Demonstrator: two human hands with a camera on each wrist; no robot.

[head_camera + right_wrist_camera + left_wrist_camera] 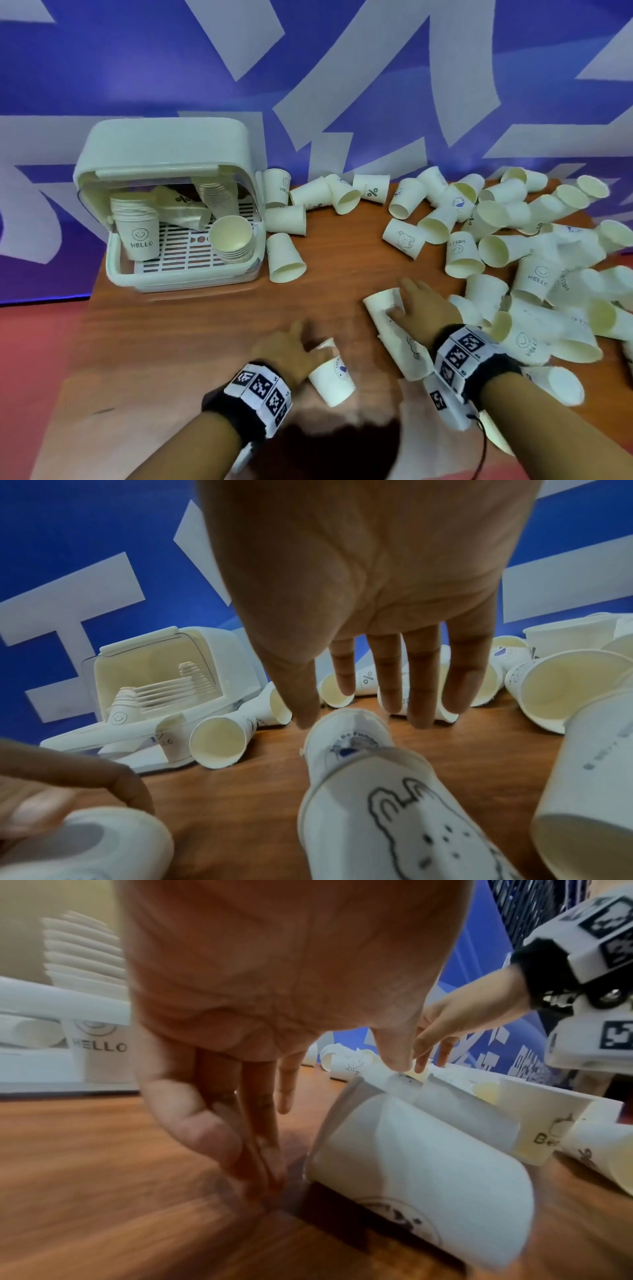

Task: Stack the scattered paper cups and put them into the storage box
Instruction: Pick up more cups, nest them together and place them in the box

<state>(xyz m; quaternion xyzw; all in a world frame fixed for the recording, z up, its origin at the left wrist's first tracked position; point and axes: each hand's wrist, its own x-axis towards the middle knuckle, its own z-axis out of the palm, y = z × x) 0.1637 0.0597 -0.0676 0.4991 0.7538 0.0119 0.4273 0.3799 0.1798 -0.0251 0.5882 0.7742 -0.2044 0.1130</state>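
Note:
A single white paper cup [334, 377] [411, 1164] lies on its side on the wooden table. My left hand [291, 349] [330, 1121] holds its closed end between thumb and fingers, fingertips down at the tabletop. To its right lies a stack of nested cups [397, 346] [411, 831] with a bear drawing. My right hand [411, 301] [363, 715] rests on it with straight, spread fingers. The white storage box [123, 270] [154, 653] stands at the back left with its lid up. It holds an upright "HELLO" stack [135, 226] and tilted stacks [233, 240].
Several loose cups [513, 246] lie heaped over the table's right half. A few more cups [284, 253] lie just right of the box. A blue and white wall [342, 85] backs the table. Bare wood [205, 325] spans the front left, then red floor [34, 377].

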